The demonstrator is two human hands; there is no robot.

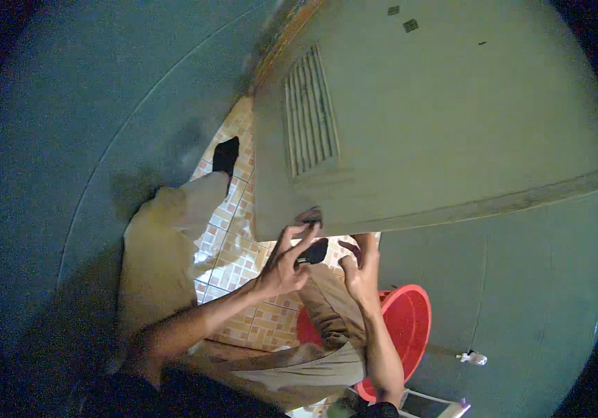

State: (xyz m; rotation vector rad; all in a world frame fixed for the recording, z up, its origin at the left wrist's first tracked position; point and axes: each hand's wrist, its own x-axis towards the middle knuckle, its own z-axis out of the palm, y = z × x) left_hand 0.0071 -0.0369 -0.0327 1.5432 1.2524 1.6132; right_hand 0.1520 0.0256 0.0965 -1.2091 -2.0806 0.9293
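Observation:
A pale greenish door (pixel 452 139) with a slatted vent (pixel 311 111) fills the upper right. My left hand (pixel 288 268) is at the door's lower edge, two fingers stretched to a small dark brownish patch or piece (pixel 309 215) on its surface. The other fingers curl round something dark with a shiny edge, too small to make out. Beside the same edge, my right hand (pixel 362 268) has thumb and fingers apart, with nothing seen between them. Its upper fingers are partly hidden at the door edge.
A red plastic tub (pixel 410 320) stands by my right forearm. Patterned tiles (pixel 233 268) cover the floor. My feet in black (pixel 226 155) rest on it. Grey-green walls (pixel 104 125) close in on both sides. A small white fitting (pixel 474 358) is on the right wall.

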